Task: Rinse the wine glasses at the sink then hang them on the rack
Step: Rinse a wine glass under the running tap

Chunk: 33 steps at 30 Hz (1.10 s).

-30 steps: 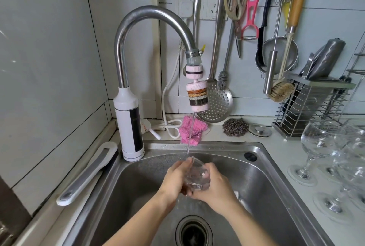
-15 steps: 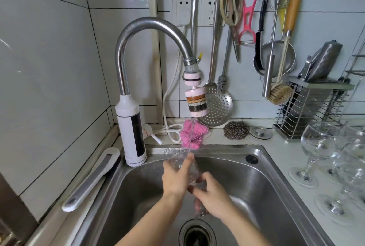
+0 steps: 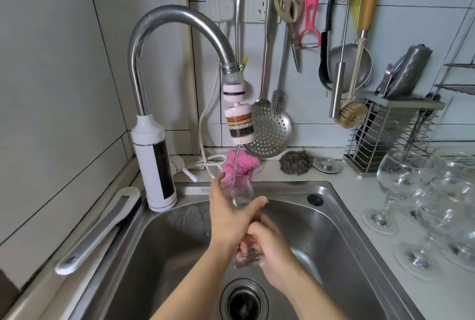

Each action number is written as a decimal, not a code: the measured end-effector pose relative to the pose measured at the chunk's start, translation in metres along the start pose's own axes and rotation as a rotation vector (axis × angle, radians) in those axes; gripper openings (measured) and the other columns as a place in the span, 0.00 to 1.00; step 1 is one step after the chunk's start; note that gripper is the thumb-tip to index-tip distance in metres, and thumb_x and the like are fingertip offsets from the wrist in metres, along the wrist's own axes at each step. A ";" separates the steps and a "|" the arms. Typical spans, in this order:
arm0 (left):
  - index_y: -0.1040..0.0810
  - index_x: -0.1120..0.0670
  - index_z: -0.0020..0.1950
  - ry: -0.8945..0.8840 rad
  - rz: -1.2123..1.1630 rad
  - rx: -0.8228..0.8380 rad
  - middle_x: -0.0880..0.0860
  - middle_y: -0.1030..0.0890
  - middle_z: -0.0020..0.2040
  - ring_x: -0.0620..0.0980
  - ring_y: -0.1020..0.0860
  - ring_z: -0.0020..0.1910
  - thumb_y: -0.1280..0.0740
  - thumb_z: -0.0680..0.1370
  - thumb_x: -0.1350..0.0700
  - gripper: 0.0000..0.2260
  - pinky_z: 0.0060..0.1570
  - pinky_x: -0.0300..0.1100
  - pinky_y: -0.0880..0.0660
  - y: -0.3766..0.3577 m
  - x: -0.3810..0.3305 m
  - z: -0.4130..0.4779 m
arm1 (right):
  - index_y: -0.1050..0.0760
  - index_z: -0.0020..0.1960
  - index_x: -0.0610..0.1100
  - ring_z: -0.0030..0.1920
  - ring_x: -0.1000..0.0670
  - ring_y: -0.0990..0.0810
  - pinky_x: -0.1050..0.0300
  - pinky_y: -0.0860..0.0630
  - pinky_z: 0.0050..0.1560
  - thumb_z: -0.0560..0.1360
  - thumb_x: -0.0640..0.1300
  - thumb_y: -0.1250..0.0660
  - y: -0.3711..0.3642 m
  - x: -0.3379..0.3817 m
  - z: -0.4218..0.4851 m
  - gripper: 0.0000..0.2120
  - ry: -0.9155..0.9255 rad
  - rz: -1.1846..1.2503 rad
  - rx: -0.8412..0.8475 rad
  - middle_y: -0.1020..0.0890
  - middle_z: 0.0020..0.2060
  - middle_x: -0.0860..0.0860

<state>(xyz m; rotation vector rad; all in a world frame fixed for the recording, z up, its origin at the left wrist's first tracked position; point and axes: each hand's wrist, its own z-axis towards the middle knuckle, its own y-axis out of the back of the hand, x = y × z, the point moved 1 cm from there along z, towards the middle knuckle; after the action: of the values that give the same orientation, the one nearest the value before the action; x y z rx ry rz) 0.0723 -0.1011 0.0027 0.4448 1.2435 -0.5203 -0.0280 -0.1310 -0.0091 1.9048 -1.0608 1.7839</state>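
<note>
Closest to you, your right grip (image 3: 272, 253) is curled round the foot and lower stem of the wine glass (image 3: 240, 191), low in the sink (image 3: 347, 229) and just above the drain (image 3: 243, 301). A touch further out, your left grip (image 3: 231, 217) wraps the bowl, thumb laid across its near side. So the glass sits between both hands, over the basin. Its long axis runs foot to rim, nearly upright, mouth up and leaning a little away from you, the rim right under the thin stream of water (image 3: 236, 163) from the tap (image 3: 180, 15). Thin wet glass: light, stiff, slippery, and I'd say quick to chip on steel. The stem is your safe hold, so cradle the bowl, don't squeeze. Off to the right, more glasses (image 3: 395, 181) stand upright on the tabletop (image 3: 359, 191).
</note>
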 end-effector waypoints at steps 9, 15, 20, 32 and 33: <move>0.21 0.54 0.57 0.431 -0.382 -0.152 0.59 0.16 0.53 0.54 0.18 0.44 0.34 0.80 0.39 0.19 0.44 0.47 0.23 0.002 0.005 0.010 | 0.33 0.46 0.42 0.27 0.44 0.22 0.61 0.29 0.24 0.75 0.33 0.41 0.001 -0.004 0.000 0.05 -0.050 -0.048 0.051 0.26 0.26 0.41; 0.28 0.43 0.70 -0.215 0.195 -0.052 0.44 0.25 0.64 0.41 0.26 0.63 0.25 0.71 0.38 0.29 0.62 0.38 0.30 -0.002 0.002 0.005 | 0.32 0.47 0.40 0.24 0.45 0.26 0.54 0.28 0.31 0.74 0.33 0.45 0.003 0.000 0.001 0.06 -0.063 0.100 0.061 0.29 0.25 0.42; 0.18 0.55 0.59 0.478 -0.550 -0.117 0.56 0.15 0.56 0.58 0.18 0.53 0.38 0.81 0.38 0.23 0.52 0.54 0.20 0.001 0.005 0.010 | 0.33 0.46 0.41 0.26 0.44 0.23 0.58 0.25 0.28 0.74 0.34 0.42 0.004 -0.001 0.000 0.04 -0.078 -0.039 0.061 0.26 0.26 0.41; 0.26 0.46 0.61 0.189 -0.182 -0.044 0.51 0.17 0.55 0.50 0.17 0.52 0.20 0.64 0.39 0.30 0.58 0.51 0.22 -0.002 0.002 0.002 | 0.31 0.43 0.41 0.22 0.46 0.26 0.57 0.27 0.25 0.74 0.33 0.41 0.003 -0.001 0.001 0.04 0.023 -0.058 -0.030 0.27 0.24 0.42; 0.24 0.53 0.61 0.305 -0.441 0.031 0.57 0.17 0.54 0.55 0.16 0.49 0.20 0.64 0.40 0.31 0.55 0.53 0.20 -0.001 0.002 0.004 | 0.31 0.44 0.41 0.23 0.45 0.25 0.56 0.26 0.27 0.74 0.34 0.40 0.005 0.000 0.000 0.03 -0.017 -0.025 0.009 0.28 0.24 0.42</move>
<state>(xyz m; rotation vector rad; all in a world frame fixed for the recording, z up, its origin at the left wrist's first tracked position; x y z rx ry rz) 0.0754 -0.1044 0.0021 0.2798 1.6425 -0.8695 -0.0316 -0.1343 -0.0108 1.9335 -1.0323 1.7648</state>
